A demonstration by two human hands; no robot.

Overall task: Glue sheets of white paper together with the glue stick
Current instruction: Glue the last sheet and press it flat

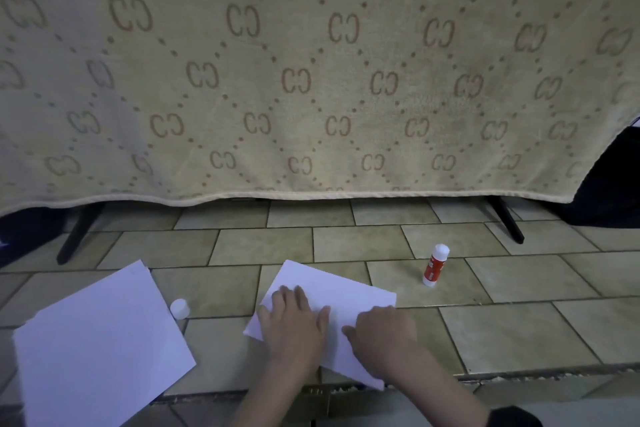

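Sheets of paper (104,340) and (329,302): white. Glue stick (435,265): red body, white ends. Cap (179,308): white. Floor (519,322): pale green-beige tiles, dark grout. Blanket (311,80), upper frame: beige, brown interlocking-letter motifs in a dotted diamond grid.

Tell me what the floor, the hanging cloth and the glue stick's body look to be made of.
Floor: likely ceramic or stone tile, with pale greenish rectangles, dark grout lines and a dull sheen.
Hanging cloth: seems a soft terry or fleece textile, with a fuzzy matte nap, woven-in pattern and hemmed bottom edge.
Glue stick: probably smooth plastic, a white tube with a red label, standing upright.
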